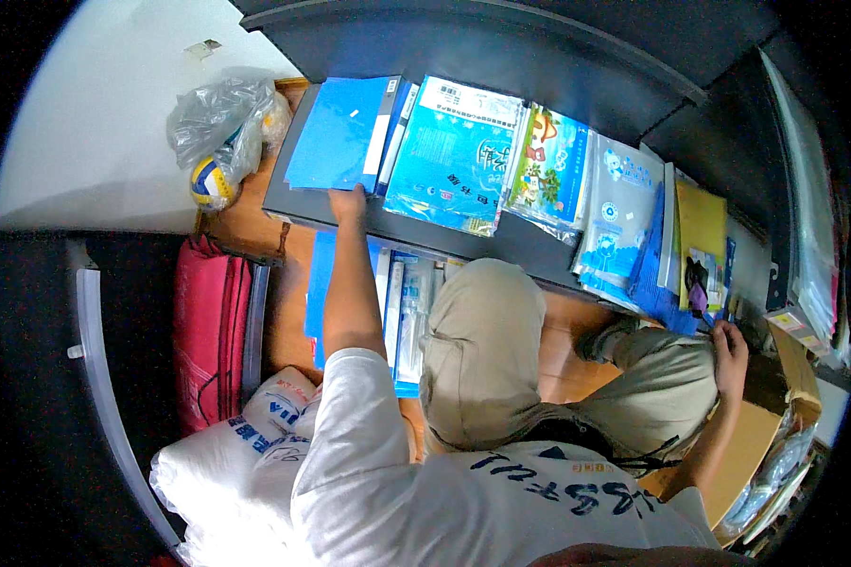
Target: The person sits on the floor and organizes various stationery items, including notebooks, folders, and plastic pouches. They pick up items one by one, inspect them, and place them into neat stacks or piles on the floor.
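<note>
At the lower edge of a blue file folder (340, 131) is my left hand (347, 204), its thumb over the edge and the other fingers hidden. The folder lies flat on a dark shelf (284, 195), partly over another binder with a white spine. To its right lies a blue printed plastic packet (448, 163). My right hand (732, 358) rests by my bent knee, fingers slightly apart, with nothing visible in it. Close to its fingertips are a yellow folder (702, 212) and a small purple and black item (696, 292).
More packets continue along the shelf, including a cartoon-printed one (549, 166) and a clear one (620, 191). Below stand further folders (408, 312). A red bag (209, 340), white sacks (234, 453), a bagged ball (213, 183) and a cardboard box (744, 432) surround me.
</note>
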`<state>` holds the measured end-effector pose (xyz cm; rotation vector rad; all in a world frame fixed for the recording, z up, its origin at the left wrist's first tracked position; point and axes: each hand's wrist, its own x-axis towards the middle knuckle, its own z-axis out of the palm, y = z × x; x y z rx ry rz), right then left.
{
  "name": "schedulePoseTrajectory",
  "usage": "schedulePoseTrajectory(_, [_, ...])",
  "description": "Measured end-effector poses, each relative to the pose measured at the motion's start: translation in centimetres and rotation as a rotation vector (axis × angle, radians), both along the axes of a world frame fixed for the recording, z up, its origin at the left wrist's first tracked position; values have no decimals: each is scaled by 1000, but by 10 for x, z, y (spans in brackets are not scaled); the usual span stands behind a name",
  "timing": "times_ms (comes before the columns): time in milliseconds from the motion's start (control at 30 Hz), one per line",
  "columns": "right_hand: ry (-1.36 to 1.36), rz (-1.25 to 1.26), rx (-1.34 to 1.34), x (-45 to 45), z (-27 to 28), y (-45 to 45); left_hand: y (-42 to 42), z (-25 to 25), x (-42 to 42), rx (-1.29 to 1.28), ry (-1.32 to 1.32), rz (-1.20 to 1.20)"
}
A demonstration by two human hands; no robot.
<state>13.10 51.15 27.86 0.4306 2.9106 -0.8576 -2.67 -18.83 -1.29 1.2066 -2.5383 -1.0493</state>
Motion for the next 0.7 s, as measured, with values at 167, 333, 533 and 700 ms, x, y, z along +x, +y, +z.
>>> schedulePoseTrajectory(167, [-30, -15, -61, 0, 3, -1, 22, 17, 19, 89, 272, 150])
schedulePoseTrajectory(333, [-50, -26, -141, 4, -12, 19, 35, 5, 148, -251, 247, 72])
schedulePoseTrajectory(533, [-104, -53, -156, 7, -10, 31, 95, -3, 297, -425, -315, -162])
schedulePoseTrajectory(700, [-111, -31, -158, -2, -13, 20, 119, -20, 332, -537, -529, -217])
